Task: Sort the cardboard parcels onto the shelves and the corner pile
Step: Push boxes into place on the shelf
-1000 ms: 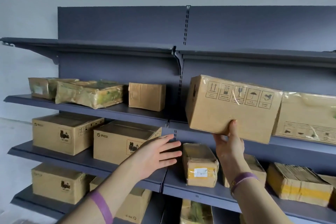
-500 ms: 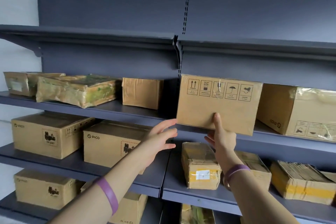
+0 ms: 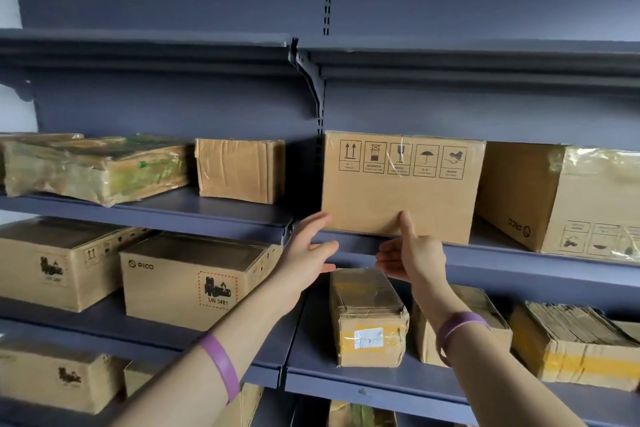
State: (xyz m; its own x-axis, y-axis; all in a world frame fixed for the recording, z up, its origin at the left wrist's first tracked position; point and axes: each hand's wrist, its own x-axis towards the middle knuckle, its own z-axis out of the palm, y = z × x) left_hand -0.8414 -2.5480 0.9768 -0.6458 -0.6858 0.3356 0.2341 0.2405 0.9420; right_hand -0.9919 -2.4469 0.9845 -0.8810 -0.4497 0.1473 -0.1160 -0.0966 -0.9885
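Observation:
A plain cardboard parcel (image 3: 398,198) with a row of handling symbols stands upright on the dark upper shelf (image 3: 519,256), just right of the shelf upright. My right hand (image 3: 412,253) is below its front face, thumb raised and touching the parcel's lower edge, fingers relaxed under the shelf lip. My left hand (image 3: 308,253) is spread with straight fingers at the parcel's lower left corner, its fingertips at the shelf edge. Neither hand grips the parcel.
A large PICO box (image 3: 568,198) wrapped in tape sits right of the parcel. A small brown box (image 3: 239,170) and a flat wrapped parcel (image 3: 97,166) lie on the left part of the shelf. PICO boxes (image 3: 187,281) and taped parcels (image 3: 367,315) fill the shelf below.
The parcel went from held tilted in the air to standing flat on the upper shelf. My right hand slid down to its lower edge; my left hand rose to its corner.

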